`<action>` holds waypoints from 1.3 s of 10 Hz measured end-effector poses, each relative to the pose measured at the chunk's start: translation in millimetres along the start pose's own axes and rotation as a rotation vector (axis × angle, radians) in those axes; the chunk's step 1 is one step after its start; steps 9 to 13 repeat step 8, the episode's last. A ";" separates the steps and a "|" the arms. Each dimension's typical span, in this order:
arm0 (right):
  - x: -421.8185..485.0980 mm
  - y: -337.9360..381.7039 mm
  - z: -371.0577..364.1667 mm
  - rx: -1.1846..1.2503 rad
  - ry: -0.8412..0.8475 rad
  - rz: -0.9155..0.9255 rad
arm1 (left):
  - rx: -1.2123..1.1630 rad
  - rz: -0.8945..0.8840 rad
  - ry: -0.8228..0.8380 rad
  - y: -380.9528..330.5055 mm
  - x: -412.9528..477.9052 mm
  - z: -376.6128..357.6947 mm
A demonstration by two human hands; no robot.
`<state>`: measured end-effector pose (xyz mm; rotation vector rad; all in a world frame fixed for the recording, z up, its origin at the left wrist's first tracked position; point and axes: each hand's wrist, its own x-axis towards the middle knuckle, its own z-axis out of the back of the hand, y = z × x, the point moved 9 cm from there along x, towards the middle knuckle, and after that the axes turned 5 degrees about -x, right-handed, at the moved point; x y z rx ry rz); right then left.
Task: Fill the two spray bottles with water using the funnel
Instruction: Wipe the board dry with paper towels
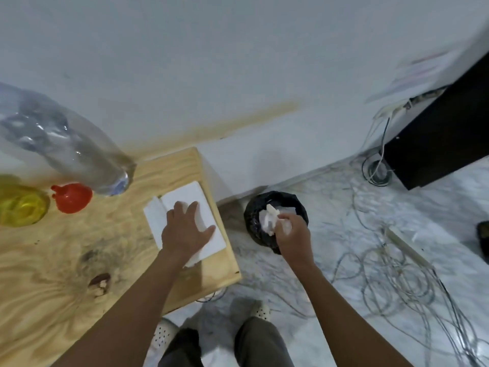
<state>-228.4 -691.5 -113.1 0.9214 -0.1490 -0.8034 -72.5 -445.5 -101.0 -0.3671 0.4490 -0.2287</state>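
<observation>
Right of the funnel (71,197), surface edge: white paper (185,193) lying flat on the wooden surface (66,260).
Funnel: red, resting on the surface.
Left grip (185,231): open, fingers straight, pressing flat on the paper.
Right grip (292,234): closed round a crumpled white wad (268,221), farther right of the funnel, above the black-lined bin (250,221) on the floor.
Clear bottle (66,144): large, just behind the funnel.
Yellow item (22,205): just left of the funnel; blurred, kind unclear.
Cables (397,274): on the floor, far right of the funnel.
</observation>
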 end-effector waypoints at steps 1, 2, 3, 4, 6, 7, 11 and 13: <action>36.1 -32.4 -3.0 -0.078 0.042 0.008 | 0.018 0.047 0.022 -0.2 10.9 -0.1; 74.6 -62.8 -14.2 -0.144 0.098 0.006 | 0.065 0.083 0.070 1.5 20.8 -1.3; 112.3 -96.6 -32.5 -0.200 0.170 -0.038 | 0.121 0.113 0.095 1.4 26.7 -1.2; 139.9 -124.6 -52.9 -0.252 0.274 -0.090 | 0.179 0.146 0.092 1.4 29.2 -2.0; 158.1 -151.4 -64.4 -0.192 0.295 -0.200 | 0.220 0.167 0.075 -1.7 25.5 -1.9; 152.7 -149.0 -60.8 -0.211 0.293 -0.165 | 0.216 0.153 0.048 -4.3 21.2 1.3; 138.7 -132.2 -53.4 -0.207 0.283 -0.110 | 0.247 0.144 0.041 -10.3 14.2 4.0; 138.7 -132.2 -53.4 -0.207 0.283 -0.110 | 0.247 0.144 0.041 -10.3 14.2 4.0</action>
